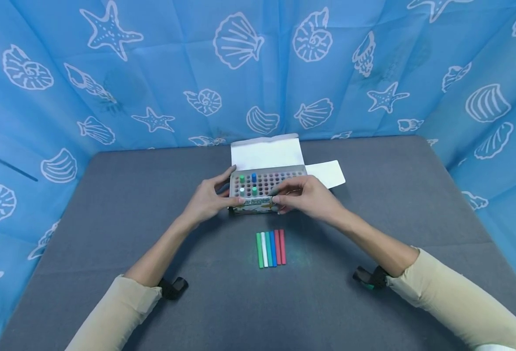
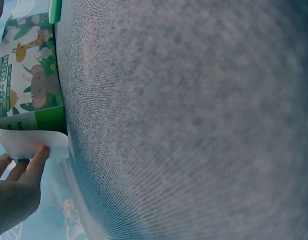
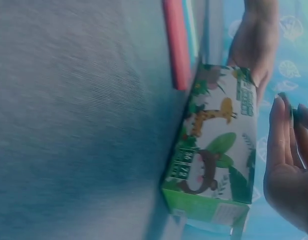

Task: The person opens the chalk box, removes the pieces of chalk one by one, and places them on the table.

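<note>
An opened cardboard chalk box (image 1: 251, 207) with an animal print holds a grid of holes. Green, white and blue chalk ends stick up at its left side. My left hand (image 1: 207, 197) holds the box's left end, thumb at the front edge; the left wrist view shows its fingers at a white end flap (image 2: 31, 142). Over the front right of the box is my right hand (image 1: 306, 195), thumb and forefinger close together. Something small and dark green (image 3: 295, 114) shows at its fingertips in the right wrist view; whether it is chalk or a nail is unclear.
A row of chalk sticks (image 1: 271, 248), green, white, teal, blue and red, lies on the grey cloth in front of the box. The white lid (image 1: 266, 152) stands open at the back, and a side flap (image 1: 326, 174) sticks out right. A blue shell-print curtain (image 1: 258, 73) hangs behind.
</note>
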Demonstrator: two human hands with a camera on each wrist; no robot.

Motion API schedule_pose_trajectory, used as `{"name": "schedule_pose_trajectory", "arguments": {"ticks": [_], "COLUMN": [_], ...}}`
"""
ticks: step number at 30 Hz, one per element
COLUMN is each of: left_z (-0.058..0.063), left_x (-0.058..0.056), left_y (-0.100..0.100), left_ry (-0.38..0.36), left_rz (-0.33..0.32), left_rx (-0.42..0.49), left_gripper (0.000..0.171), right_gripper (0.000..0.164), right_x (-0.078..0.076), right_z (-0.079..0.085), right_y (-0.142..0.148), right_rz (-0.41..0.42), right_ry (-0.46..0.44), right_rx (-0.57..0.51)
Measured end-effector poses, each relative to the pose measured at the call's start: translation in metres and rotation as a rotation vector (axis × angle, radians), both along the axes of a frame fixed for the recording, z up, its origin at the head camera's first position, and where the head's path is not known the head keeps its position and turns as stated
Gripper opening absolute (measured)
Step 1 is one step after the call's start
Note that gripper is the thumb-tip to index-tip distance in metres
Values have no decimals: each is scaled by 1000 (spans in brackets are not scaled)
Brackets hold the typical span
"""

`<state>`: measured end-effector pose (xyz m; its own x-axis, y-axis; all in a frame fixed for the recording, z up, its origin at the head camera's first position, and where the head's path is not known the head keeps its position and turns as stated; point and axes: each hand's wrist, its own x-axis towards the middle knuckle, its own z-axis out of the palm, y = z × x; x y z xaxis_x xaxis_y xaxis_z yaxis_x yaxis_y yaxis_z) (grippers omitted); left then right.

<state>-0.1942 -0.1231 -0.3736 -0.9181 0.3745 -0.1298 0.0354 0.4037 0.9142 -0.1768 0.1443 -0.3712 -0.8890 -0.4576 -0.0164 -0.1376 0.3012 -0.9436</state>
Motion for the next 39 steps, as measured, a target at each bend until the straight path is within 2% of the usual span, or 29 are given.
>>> {"name": "schedule_pose_trajectory", "arguments": {"ticks": [5,16,21,32,35,39], "left_z": [-1,-1,0,0,-3,-19], "left_x": [-2,-3,-3,0,-2,-10], "left_y": [-1,1,0,-1,-1,-4], "left_ry": [-3,-9,-12,-17,-12,-7], "left_rz": [-4,-13,-6,0,-5,-2], "left_rx": [13,18,13,-1,-2,1], "left_gripper": [87,87,87,87,87,89], "right_gripper": [20,19,23,30,31,28], "right_x": [-15,-42,-50,-58,-60,-61], "right_z": [3,1,-3,-12,-14,-15], "right_y": [-4,-17,-25,-38,-41,-45], "right_rz": [-28,-93,-83,-110,-114,-113], "right_ry": [69,115,141,169,191,246], "right_rx": [46,135,176,372,426,459]}}
